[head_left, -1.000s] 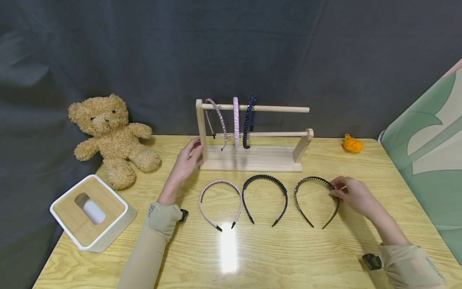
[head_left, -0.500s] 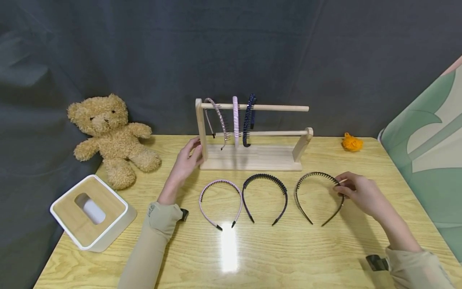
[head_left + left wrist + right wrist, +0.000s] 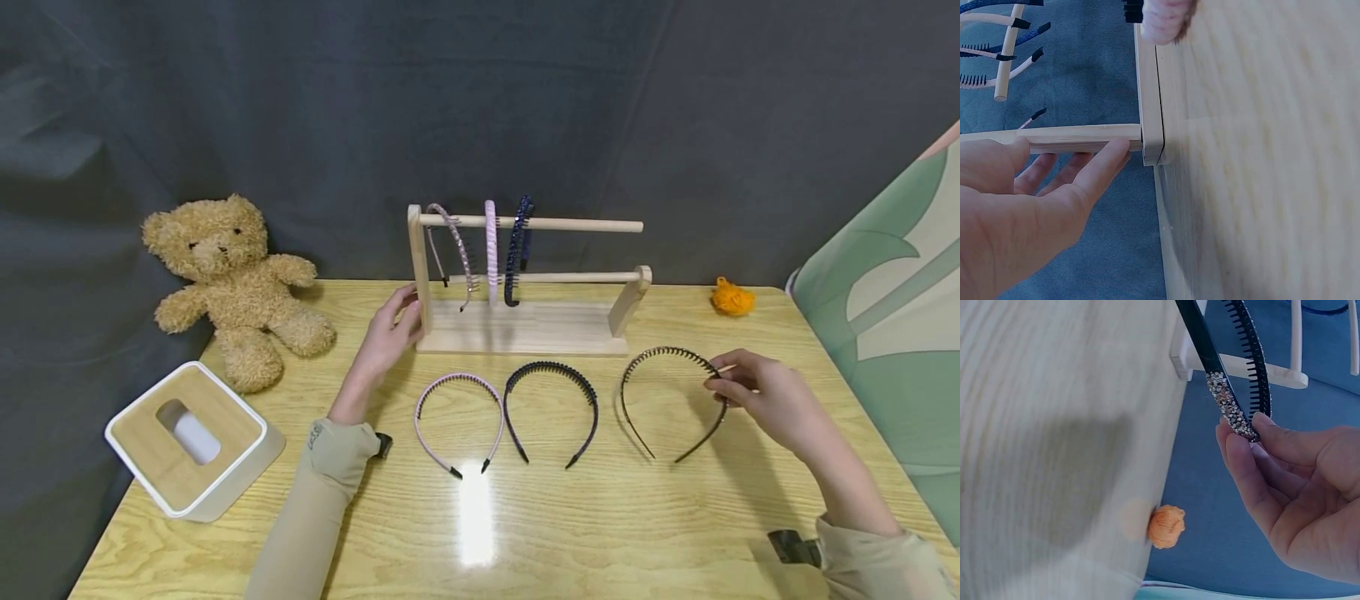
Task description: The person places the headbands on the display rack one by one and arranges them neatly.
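Observation:
In the head view my right hand pinches a black toothed headband near its crown, raised off the table. The right wrist view shows glittery stones on the headband between thumb and fingers. My left hand holds the left post of a wooden rack, its thumb and fingers against the wood. A beaded headband, a pink headband and a dark sequined headband hang on the rack. On the table lie a pink headband and a black headband.
A teddy bear sits at the back left, behind a white tissue box with a wooden lid. An orange yarn-like bundle lies at the back right of the table. A dark curtain hangs behind.
My right hand has lifted the glittery headband off the table and shifted it a little right. My left hand stays at the rack's post.

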`<state>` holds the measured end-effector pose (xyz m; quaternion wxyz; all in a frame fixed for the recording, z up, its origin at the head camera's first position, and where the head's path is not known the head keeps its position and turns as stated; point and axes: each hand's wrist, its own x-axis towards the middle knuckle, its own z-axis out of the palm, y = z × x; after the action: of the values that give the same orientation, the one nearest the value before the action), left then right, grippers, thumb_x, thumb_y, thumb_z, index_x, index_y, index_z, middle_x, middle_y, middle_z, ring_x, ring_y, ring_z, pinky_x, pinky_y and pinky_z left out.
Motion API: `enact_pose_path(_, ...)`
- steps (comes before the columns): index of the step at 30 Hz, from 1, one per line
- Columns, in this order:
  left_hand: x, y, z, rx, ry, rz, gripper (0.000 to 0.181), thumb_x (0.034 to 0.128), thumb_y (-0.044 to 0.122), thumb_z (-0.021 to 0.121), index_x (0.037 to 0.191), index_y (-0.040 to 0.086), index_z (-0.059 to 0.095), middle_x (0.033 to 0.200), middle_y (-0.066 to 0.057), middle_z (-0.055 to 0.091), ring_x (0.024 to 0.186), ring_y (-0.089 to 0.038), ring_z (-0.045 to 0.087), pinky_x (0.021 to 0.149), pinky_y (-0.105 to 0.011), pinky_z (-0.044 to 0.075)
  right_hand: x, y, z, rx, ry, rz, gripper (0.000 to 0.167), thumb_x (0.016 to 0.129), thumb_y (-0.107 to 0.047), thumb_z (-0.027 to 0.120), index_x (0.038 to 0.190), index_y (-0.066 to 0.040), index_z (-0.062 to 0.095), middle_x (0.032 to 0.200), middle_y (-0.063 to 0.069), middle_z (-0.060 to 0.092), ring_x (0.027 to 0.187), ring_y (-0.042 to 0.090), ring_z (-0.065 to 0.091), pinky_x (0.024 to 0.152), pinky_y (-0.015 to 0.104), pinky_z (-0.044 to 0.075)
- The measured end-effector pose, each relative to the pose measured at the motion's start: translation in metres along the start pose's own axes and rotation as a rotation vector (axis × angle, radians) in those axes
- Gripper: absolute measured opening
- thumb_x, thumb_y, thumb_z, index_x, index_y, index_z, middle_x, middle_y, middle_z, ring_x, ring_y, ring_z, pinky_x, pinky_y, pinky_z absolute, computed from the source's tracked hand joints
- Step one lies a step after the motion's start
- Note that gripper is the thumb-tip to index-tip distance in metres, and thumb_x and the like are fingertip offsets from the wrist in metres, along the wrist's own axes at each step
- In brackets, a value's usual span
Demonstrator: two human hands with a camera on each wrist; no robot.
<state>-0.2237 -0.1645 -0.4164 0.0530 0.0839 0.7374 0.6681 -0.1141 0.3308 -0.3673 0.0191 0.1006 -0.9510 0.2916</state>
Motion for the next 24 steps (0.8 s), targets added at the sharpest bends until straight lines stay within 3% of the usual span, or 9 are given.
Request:
enact_pose_path(14, -0.001, 0.001, 0.0, 0.012, -0.007, -0.004, 0.05, 0.1187, 0.02, 0.04, 0.166, 0.005, 0.036, 0.158, -0.025, 0.041, 0.144, -0.046, 0.047, 0.118, -0.05, 0.046, 0.0, -0.017, -0.011, 0.028, 0.07, -0.027, 0.02, 0.098, 0.012, 0.072, 0.117, 0.011, 0.067, 0.09, 0.013, 0.077, 0.072, -0.009, 0.064, 0.061, 0.01, 0.055)
enact_pose_path(21, 0.0, 0.0, 0.0, 0.01, -0.003, -0.002, 0.049, 0.1186, 0.019, 0.04, 0.165, 0.004, 0.036, 0.158, -0.025, 0.041, 0.144, -0.047, 0.047, 0.118, -0.05, 0.046, -0.001, -0.023, -0.018, 0.086, 0.133, -0.079, 0.02, 0.096, 0.013, 0.072, 0.116, 0.011, 0.067, 0.087, -0.018, 0.07, 0.074, -0.008, 0.065, 0.062, 0.009, 0.055)
enact_pose_path(24, -0.001, 0.0, 0.0, 0.009, -0.001, -0.001, 0.049, 0.1186, 0.019, 0.04, 0.165, 0.004, 0.037, 0.158, -0.025, 0.041, 0.144, -0.047, 0.047, 0.118, -0.05, 0.046, -0.002, -0.027, -0.022, 0.078, 0.158, -0.095, 0.019, 0.097, 0.011, 0.074, 0.115, 0.008, 0.068, 0.087, -0.014, 0.072, 0.074, -0.008, 0.065, 0.063, 0.008, 0.054)
